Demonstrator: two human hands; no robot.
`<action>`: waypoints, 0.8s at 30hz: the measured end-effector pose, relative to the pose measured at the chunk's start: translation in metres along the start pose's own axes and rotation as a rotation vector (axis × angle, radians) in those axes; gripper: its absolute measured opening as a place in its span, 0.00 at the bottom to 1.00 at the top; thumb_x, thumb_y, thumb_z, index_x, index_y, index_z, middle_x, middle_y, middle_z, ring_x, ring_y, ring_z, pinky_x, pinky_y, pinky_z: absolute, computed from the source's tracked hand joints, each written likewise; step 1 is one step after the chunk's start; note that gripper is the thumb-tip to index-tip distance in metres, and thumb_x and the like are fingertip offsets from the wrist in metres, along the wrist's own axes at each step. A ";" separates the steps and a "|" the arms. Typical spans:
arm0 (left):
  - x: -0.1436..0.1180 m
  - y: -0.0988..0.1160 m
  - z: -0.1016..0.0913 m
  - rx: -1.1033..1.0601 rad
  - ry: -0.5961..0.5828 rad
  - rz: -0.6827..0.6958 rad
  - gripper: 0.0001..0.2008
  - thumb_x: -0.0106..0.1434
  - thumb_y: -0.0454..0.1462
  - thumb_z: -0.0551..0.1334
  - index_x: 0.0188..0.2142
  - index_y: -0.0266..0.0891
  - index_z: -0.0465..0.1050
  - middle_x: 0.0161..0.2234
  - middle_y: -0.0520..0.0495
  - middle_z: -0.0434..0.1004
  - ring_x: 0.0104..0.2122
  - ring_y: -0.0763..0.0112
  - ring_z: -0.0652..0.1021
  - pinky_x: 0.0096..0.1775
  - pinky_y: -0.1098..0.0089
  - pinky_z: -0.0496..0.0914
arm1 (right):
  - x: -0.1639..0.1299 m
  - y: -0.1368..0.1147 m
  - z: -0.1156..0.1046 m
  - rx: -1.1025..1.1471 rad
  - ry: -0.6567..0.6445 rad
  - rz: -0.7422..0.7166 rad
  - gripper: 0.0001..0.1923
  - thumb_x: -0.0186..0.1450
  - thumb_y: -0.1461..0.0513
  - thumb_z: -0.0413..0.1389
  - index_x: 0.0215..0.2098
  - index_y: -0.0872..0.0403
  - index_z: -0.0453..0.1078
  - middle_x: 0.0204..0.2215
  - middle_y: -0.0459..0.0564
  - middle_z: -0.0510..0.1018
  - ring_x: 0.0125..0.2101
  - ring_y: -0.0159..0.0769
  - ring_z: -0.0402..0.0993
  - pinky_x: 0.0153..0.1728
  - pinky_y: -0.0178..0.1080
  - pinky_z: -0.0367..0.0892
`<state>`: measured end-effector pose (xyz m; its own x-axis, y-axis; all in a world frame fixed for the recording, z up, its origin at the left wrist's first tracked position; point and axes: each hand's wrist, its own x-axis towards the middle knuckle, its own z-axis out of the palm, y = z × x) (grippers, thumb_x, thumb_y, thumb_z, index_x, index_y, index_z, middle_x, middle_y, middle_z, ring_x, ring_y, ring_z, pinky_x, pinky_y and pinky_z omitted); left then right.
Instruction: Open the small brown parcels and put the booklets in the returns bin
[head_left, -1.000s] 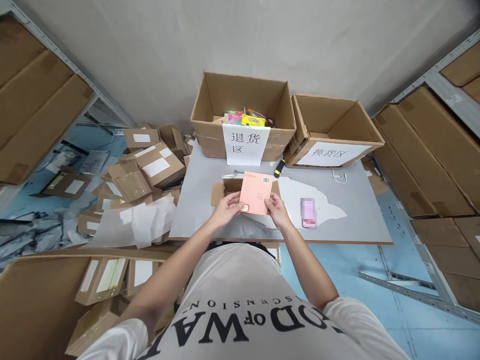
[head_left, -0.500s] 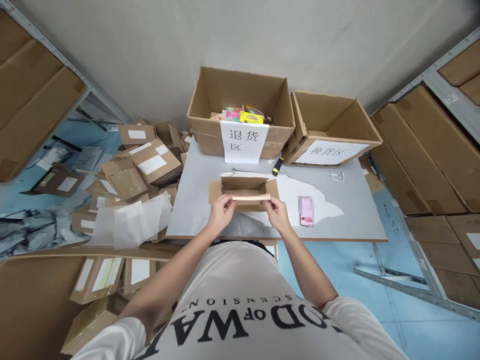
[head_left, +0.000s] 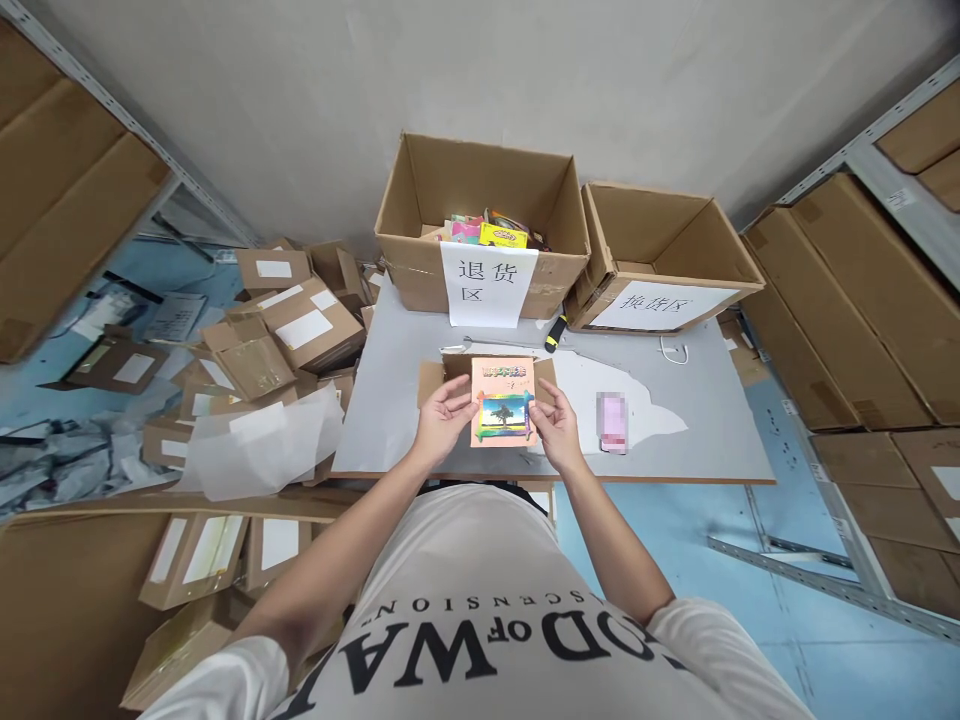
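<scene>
I see a thin pink book (head_left: 503, 402) held face-up over the grey table (head_left: 390, 400), its cover showing a colourful tree picture under a row of Chinese characters too small for me to read. My left hand (head_left: 444, 420) pinches the book's left edge, thumb on the cover and fingers beneath; my right hand (head_left: 553, 424) pinches its right edge the same way, so the book spans the gap between both grips. Just behind the book sits a small open carton (head_left: 456, 371), partly hidden by it. Further behind the book, a large box (head_left: 480, 215) carries a white sheet reading "退货区", with bright packets inside. Right of that, a second box (head_left: 660, 255) bears a sheet reading "换货区". Right of the book lies a blurred pink item (head_left: 613, 422) on the table. My shirt shows "OD of WA" upside down.
</scene>
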<state>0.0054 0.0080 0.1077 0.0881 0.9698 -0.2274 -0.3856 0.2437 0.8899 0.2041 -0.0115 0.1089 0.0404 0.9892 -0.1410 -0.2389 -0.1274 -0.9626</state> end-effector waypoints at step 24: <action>-0.010 -0.006 0.003 -0.059 0.045 -0.106 0.34 0.46 0.42 0.73 0.51 0.37 0.65 0.41 0.40 0.80 0.38 0.63 0.80 0.37 0.65 0.75 | -0.012 0.011 0.000 0.059 0.042 0.102 0.24 0.54 0.50 0.63 0.46 0.48 0.71 0.37 0.48 0.81 0.36 0.39 0.78 0.32 0.41 0.75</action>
<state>0.0097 -0.0034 0.1062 0.0903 0.9368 -0.3381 -0.4296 0.3429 0.8354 0.2012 -0.0244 0.0997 0.0531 0.9672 -0.2485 -0.3002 -0.2219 -0.9277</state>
